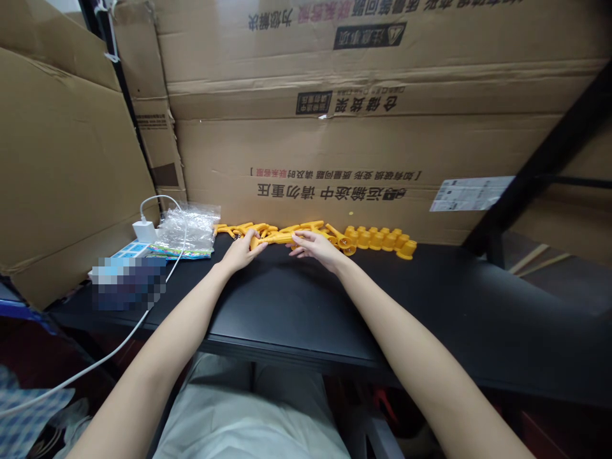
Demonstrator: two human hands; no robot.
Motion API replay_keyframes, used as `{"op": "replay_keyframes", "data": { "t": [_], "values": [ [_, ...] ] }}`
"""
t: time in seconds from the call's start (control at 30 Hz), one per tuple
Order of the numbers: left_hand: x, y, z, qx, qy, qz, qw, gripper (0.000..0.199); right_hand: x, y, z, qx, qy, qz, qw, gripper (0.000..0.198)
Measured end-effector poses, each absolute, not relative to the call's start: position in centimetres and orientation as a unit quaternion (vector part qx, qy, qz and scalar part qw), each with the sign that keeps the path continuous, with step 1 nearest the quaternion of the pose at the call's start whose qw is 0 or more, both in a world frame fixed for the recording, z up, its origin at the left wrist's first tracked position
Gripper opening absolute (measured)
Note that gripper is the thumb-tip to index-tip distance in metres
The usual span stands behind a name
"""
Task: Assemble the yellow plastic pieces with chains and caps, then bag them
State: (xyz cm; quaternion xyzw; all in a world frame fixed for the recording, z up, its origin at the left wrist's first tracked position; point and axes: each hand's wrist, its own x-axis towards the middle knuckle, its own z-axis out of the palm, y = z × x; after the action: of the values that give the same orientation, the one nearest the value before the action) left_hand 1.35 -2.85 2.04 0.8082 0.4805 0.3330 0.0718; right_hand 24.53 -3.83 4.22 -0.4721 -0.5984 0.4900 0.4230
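A pile of yellow plastic branched handles [303, 226] lies along the cardboard at the back of the black table. My left hand [240, 251] is closed, thumb and fingers around the left end of one yellow plastic handle [278, 238]. That piece points across to my right hand [319, 247], whose fingers are stretched and slightly apart, their tips near its right end. Whether they press on it is hard to see. Just right of this hand lie yellow ring-ended pieces [345, 243]. Further right, small yellow cups [377, 240] stand upside down in rows.
Left on the black table [287, 312] are a clear plastic bag [186, 226], a white charger plug [144, 230] and a blurred-out object [128, 284]. A white cable [129, 336] hangs over the front edge. Cardboard [306, 140] walls the back; a black post [530, 172] slants at right.
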Motion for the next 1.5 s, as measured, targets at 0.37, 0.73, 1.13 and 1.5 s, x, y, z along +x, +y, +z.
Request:
{"op": "replay_keyframes", "data": {
  "t": [0.37,0.73,1.13,1.5],
  "values": [
    [1.3,-2.8,1.9,0.811,0.479,0.329,0.067,0.033,24.3,-3.9,4.2,-0.475,-0.59,0.491,0.43,0.022],
    [1.3,-2.8,1.8,0.811,0.481,0.328,0.059,0.033,23.8,-3.8,3.8,-0.478,-0.563,0.504,0.448,0.022],
    [1.5,-3.2,2.1,0.81,0.486,0.325,0.052,0.033,22.6,-4.6,4.6,-0.509,-0.488,0.528,0.473,0.028],
    [1.9,-3.6,2.4,0.821,0.471,0.321,0.043,0.031,22.4,-4.5,4.5,-0.556,-0.454,0.528,0.454,0.037]
  ]
}}
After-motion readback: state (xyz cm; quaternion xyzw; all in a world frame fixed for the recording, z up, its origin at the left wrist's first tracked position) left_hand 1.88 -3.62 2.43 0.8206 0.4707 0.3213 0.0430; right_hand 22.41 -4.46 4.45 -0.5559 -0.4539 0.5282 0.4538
